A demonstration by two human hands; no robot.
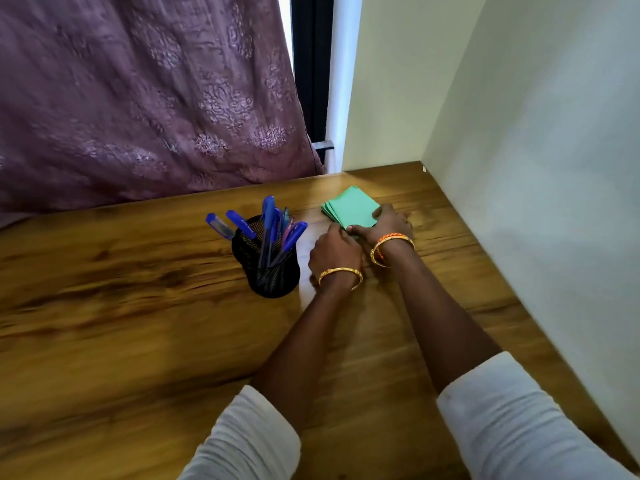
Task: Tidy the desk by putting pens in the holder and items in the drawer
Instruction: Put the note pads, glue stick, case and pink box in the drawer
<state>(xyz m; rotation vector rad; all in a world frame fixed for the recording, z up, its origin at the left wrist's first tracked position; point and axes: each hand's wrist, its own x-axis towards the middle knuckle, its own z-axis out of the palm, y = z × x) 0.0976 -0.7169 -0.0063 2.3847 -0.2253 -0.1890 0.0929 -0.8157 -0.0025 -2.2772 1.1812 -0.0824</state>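
Observation:
A black mesh pen holder [273, 271] stands on the wooden desk [121, 306], with several blue pens [268, 223] sticking out of it. To its right lies a small stack of green paper cards [349, 204]. My right hand [388, 225] grips the stack's near right corner, fingers on top. My left hand [334, 252] sits curled against the stack's near edge, thumb touching it. Both wrists wear gold bangles. No drawer is in view.
A purple patterned curtain [138, 98] hangs behind the desk's far edge. A pale wall [536, 168] borders the desk on the right, forming a corner at the back. White sleeves cover both upper forearms.

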